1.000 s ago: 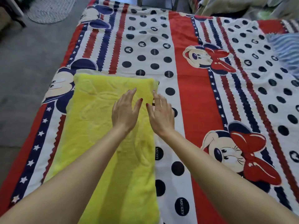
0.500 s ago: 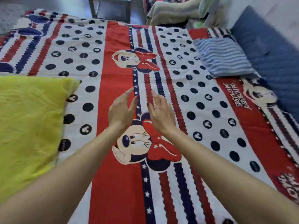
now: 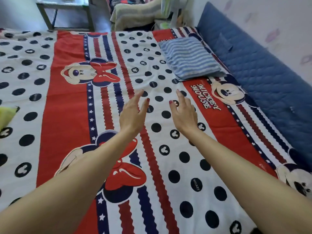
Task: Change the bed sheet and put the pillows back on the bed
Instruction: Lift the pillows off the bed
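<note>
A red, white and navy cartoon-mouse bed sheet (image 3: 64,102) lies spread flat over the bed. A blue-and-white striped pillow (image 3: 189,58) rests on it at the far right, near the headboard side. Only a corner of the yellow pillow (image 3: 6,114) shows at the left edge. My left hand (image 3: 133,114) and my right hand (image 3: 184,112) are both stretched out above the sheet's middle, fingers straight and spread, holding nothing. The striped pillow lies beyond my right hand, apart from it.
A blue quilted headboard pad (image 3: 263,78) runs along the bed's right side against the wall. Beyond the far edge stand a metal-framed table (image 3: 65,14) and a pile of folded bedding (image 3: 135,16).
My hands left the yellow pillow and swung right across the sheet. The view turned right, so the yellow pillow slid to the left edge and the striped pillow came closer.
</note>
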